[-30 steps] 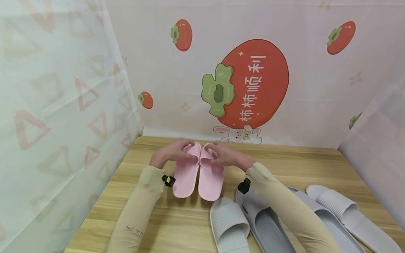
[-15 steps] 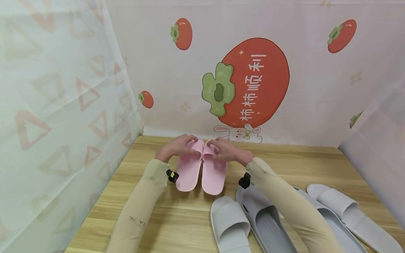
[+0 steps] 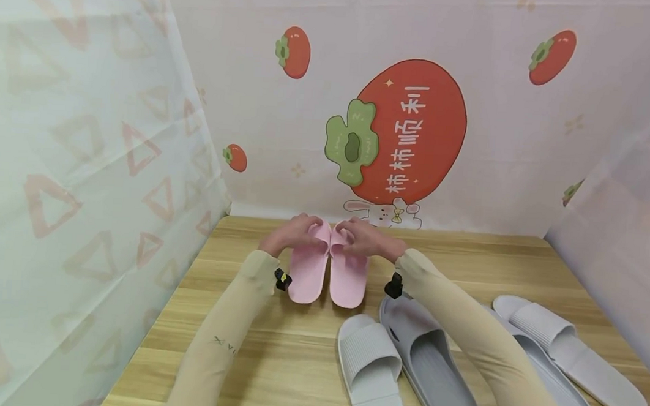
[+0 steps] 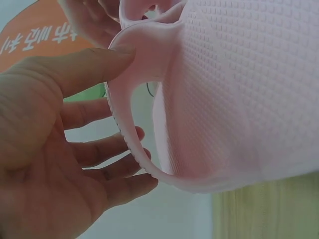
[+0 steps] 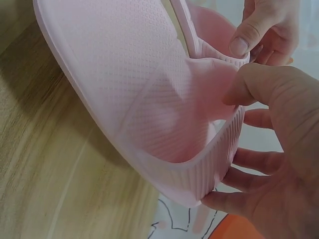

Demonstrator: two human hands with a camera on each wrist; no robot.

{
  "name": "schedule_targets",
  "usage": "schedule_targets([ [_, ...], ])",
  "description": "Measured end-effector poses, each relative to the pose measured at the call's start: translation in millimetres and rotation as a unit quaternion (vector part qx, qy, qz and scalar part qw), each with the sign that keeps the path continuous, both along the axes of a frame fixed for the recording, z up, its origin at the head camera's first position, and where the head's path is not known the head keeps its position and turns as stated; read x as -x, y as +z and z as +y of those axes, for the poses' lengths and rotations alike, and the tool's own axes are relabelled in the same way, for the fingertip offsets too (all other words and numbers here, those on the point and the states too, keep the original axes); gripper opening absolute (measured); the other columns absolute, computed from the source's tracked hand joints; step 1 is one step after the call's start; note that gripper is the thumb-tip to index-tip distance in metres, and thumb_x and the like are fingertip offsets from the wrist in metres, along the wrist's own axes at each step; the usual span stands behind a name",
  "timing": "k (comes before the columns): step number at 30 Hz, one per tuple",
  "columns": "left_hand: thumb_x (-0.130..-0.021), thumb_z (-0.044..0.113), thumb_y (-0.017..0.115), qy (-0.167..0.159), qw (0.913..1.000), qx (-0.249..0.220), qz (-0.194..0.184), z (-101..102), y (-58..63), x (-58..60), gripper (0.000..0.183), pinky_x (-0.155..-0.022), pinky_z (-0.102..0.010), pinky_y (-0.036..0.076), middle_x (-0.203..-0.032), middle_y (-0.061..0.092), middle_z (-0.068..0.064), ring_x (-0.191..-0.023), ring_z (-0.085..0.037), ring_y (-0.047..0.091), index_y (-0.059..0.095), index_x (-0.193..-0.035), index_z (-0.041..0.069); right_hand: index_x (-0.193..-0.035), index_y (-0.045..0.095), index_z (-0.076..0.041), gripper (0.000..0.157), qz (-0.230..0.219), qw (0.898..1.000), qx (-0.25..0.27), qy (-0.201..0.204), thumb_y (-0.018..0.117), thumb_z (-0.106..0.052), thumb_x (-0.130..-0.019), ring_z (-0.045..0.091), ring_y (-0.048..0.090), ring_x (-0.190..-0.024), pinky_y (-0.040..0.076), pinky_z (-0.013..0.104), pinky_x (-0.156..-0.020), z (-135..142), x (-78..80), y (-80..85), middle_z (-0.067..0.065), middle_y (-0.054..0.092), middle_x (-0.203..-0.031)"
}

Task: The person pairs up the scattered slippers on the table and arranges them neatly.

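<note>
Two pink slippers stand side by side near the back of the wooden table, straps toward the back wall. On the left slipper (image 3: pixel 307 277), my left hand (image 3: pixel 296 232) grips the strap. The left wrist view shows that thumb pressing inside the strap (image 4: pixel 154 47), with the fingers (image 4: pixel 117 167) along its outer side. My right hand (image 3: pixel 374 240) holds the right slipper (image 3: pixel 348 282) the same way. Seen from the right wrist, its thumb is inside the ribbed strap (image 5: pixel 209 159) and the fingertips press the outside. The slippers' inner edges meet near the straps.
Front right on the wooden table (image 3: pixel 283 360) lie several grey slippers: a light grey one (image 3: pixel 375 353), a darker one (image 3: pixel 437 368), another (image 3: pixel 560 387) partly under my right sleeve, and a light one (image 3: pixel 592 361) farthest right. A patterned cloth wall (image 3: pixel 270 188) bounds the back.
Both hands have carried the pink slippers slightly away from me, toward the back wall, and a little to the right. The grey slippers have stayed in place.
</note>
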State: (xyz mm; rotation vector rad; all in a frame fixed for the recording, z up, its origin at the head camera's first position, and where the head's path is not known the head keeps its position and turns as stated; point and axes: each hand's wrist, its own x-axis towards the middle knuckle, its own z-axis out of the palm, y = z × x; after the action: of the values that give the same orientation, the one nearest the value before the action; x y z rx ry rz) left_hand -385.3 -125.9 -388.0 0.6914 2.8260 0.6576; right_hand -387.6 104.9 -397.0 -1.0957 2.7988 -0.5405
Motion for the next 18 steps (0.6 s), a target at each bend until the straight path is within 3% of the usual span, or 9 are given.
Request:
schedule_targets([
  [10,-0.082,0.036,0.074,0.002,0.9999,0.010,-0.009,6,-4.5,12.1,0.070,-0.105,-0.051,0.041,-0.137,0.052,-0.020,-0.126,-0.034,0.047,0.051,-0.142,0.008,-0.134,0.057,-0.007,0.056,0.000,1.000,0.011,0.004,0.071,-0.035,-0.088,0.026,0.053,-0.103,0.048,0.042,-0.089,2,12.5,-8.4,0.015,0.059,-0.120],
  [18,-0.083,0.034,0.072,-0.027,0.9986,0.038,0.024,13,-3.1,29.3,0.066,-0.111,-0.050,0.035,-0.139,0.055,-0.017,-0.130,-0.035,0.045,0.052,-0.139,0.005,-0.132,0.058,-0.009,0.054,-0.006,0.999,0.027,-0.018,0.072,-0.035,-0.086,0.027,0.055,-0.106,0.049,0.045,-0.092,4,24.4,-10.9,0.014,0.061,-0.121],
])
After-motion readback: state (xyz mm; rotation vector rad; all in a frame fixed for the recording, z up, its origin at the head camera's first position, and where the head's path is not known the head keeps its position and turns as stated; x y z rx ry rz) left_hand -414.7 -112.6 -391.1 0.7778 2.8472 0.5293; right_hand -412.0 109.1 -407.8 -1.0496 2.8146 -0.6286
